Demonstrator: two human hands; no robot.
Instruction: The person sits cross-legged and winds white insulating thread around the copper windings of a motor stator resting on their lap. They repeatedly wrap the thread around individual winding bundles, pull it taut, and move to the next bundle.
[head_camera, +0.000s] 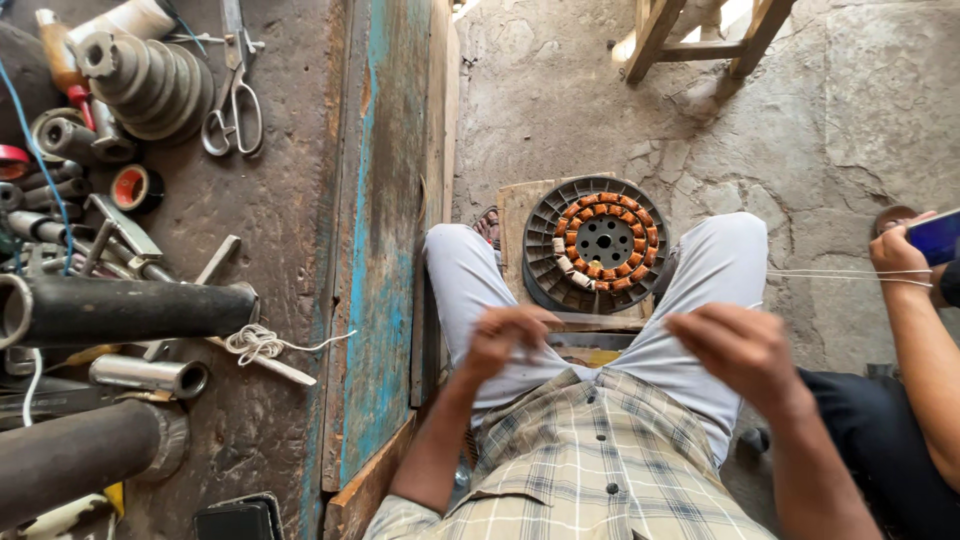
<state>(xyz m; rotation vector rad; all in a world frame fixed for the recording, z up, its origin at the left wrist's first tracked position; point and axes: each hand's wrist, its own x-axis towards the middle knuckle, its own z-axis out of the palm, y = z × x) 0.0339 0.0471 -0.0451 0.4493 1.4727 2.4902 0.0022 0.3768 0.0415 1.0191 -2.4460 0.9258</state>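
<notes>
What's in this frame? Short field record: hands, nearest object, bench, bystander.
left hand: raised over lap, fingers curled, blurred; grasp unclear
right hand: raised over lap, blurred; grasp unclear
nearest object: stator with orange windings, on floor between knees
bench: scissors, stepped pulley, pipes
bystander: second person's hand holding phone

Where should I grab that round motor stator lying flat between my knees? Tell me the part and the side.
Probably take the motor stator by its dark finned outer rim, from above, the left hand and the right hand on opposite edges. It lies flat on a board with that rim exposed all round, while the orange copper windings near the middle look easy to damage.
</notes>
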